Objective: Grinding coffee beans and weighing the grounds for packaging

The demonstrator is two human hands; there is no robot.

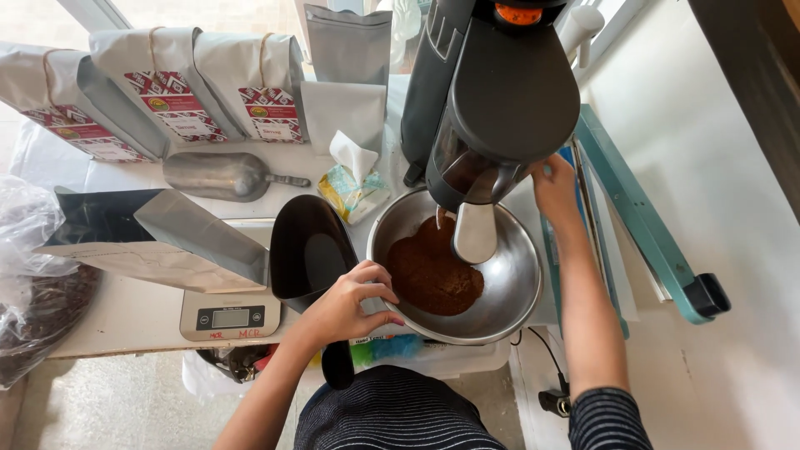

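A steel bowl (pixel 517 292) sits under the spout of a dark grey grinder (pixel 500 100), with a heap of brown ground powder (pixel 431 271) inside it. My left hand (pixel 350 304) grips the bowl's near-left rim, beside a black scoop (pixel 307 250). My right hand (pixel 554 185) reaches up and touches the right side of the grinder, just above the bowl's far rim. A white chute (pixel 476 233) hangs from the grinder into the bowl.
A digital scale (pixel 229 317) carries a grey foil bag (pixel 158 237) lying on its side. Several sealed bags (pixel 167 83) stand at the back, with a metal scoop (pixel 221 177) and a tissue pack (pixel 354 187). A teal sealer arm (pixel 642 217) lies at right, a plastic bag (pixel 33 283) at left.
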